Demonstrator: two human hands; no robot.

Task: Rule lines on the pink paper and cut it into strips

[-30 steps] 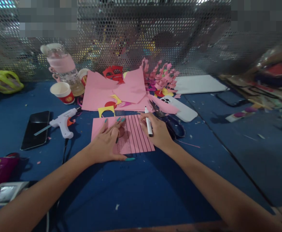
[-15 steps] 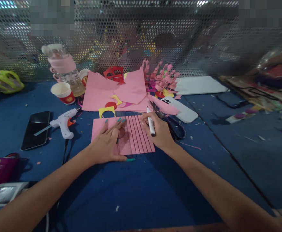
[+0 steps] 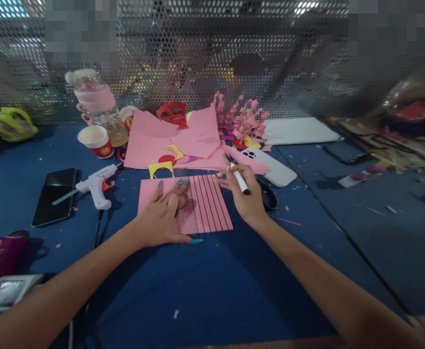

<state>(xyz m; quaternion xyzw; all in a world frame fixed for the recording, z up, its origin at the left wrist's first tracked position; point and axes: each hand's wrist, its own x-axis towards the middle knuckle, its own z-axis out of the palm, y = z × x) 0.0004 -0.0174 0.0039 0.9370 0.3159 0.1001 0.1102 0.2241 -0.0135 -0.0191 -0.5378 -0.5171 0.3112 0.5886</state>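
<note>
Head view of a person's two hands at a blue bench (image 3: 205, 291). Compared with a second ago, the right hand (image 3: 247, 196) has drawn away from the ruled lines on the pink sheet (image 3: 150, 191) and now sits just past the sheet's right edge, over the dark scissors (image 3: 269, 196). The marker (image 3: 239, 178) it grips has swung from nearly upright to a slant, its white barrel pointing up and to the left toward the loose pink paper (image 3: 172, 138) behind. This suggests the pen is off the paper for the moment, between strokes, though the tip itself is too small to make out.

The left hand (image 3: 163, 213) has not moved. It lies flat, palm down, with fingers spread and pressing what appears to be a clear ruler (image 3: 187, 213) onto the pink sheet, holding both in place rather than grasping either. Its thumb reaches along the sheet's near edge. The sheet lies flat on the bench in front of the person, with dark parallel lines on its right half and its left half bare.

The right hand is closed around the marker, held between thumb and forefingers, wrist low, forearm entering from the lower right. The left forearm enters from the lower left.

A glue gun (image 3: 94, 185) and a dark phone (image 3: 54, 196) lie to the left, well apart from both hands. A white phone (image 3: 272, 167) lies just beyond the right hand.
</note>
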